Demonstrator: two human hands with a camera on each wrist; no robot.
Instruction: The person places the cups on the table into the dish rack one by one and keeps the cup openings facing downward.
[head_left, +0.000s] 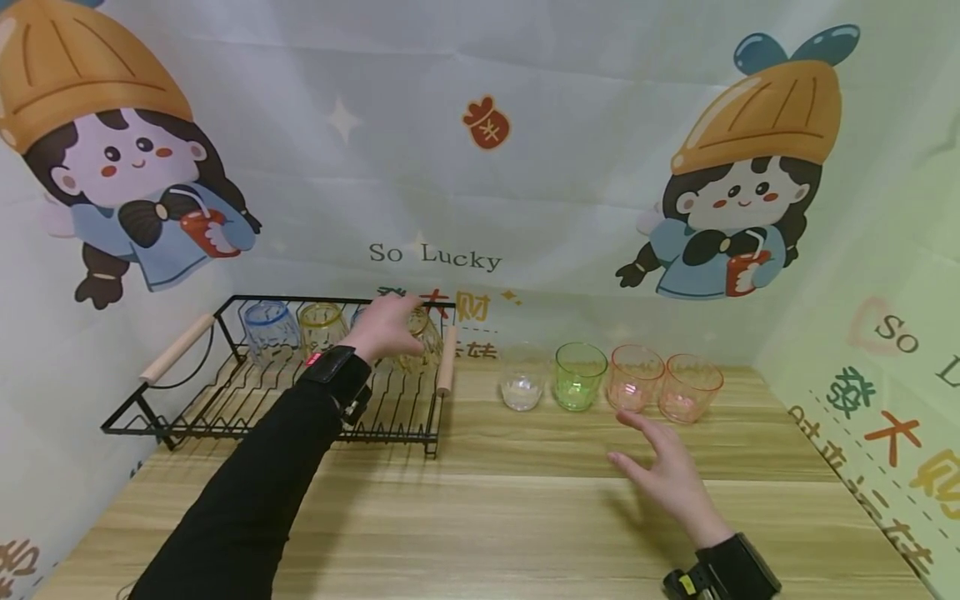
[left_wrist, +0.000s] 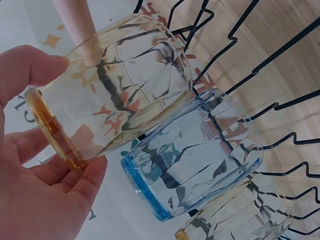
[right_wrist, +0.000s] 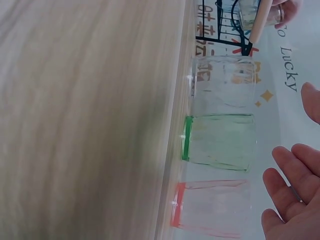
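My left hand (head_left: 386,327) pinches the upturned yellow glass (left_wrist: 112,95) by its base, over the black rack (head_left: 225,432), with a blue glass (left_wrist: 195,155) just left of my grip. My right hand (head_left: 667,471) hovers, thumb and fingers apart, two pink glasses (head_left: 688,392) just beyond its fingertips.

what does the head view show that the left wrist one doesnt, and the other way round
Only the head view shows the right hand, clear glass, green glass and two pink glasses. Only the left wrist view shows most of the blue glass beside the held yellow glass; from the head, the left hand largely hides it. Both show the left hand gripping that yellow glass, and the rack.
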